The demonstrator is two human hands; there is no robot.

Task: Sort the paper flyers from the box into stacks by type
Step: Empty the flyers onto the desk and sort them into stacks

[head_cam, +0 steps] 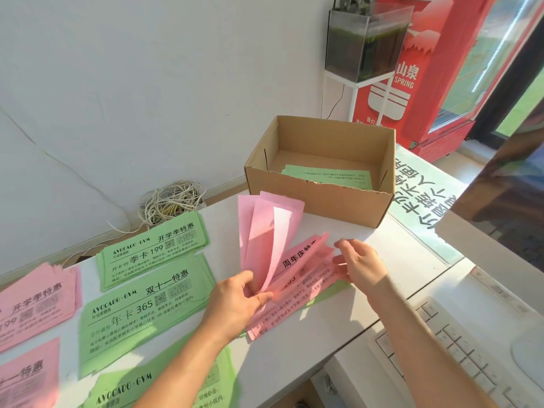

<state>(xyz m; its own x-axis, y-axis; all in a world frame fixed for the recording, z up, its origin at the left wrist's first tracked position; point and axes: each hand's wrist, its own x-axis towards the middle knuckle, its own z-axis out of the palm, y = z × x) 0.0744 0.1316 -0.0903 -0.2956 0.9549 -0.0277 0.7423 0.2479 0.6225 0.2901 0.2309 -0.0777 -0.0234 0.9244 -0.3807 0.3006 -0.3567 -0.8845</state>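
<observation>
We find the sort well advanced. Three green stacks (pixel 153 248) and two pink stacks (pixel 35 301) lie apart on the left of the worktop (pixel 397 254), each under its own headline. The cardboard box (pixel 321 201) stands at the rear, and a few green flyers (pixel 326 176) remain flat on its floor.

The step in hand is leafing through an unsorted bundle of pink flyers (pixel 297 278) that lies in front of the box, with a green sheet showing beneath it. The left hand (pixel 235 298) pinches several of these sheets at their near edge and holds them fanned upright. The right hand (pixel 359 266) is at the bundle's far edge with its fingers loosely bent. We cannot tell whether it grips a sheet or merely touches the paper.

In our judgement, the next move calls for reading the exposed headline, separating matching sheets cleanly, and carrying them to the pink stack of the same type. The thin sheets may cling together, so single-sheet separation needs care.
</observation>
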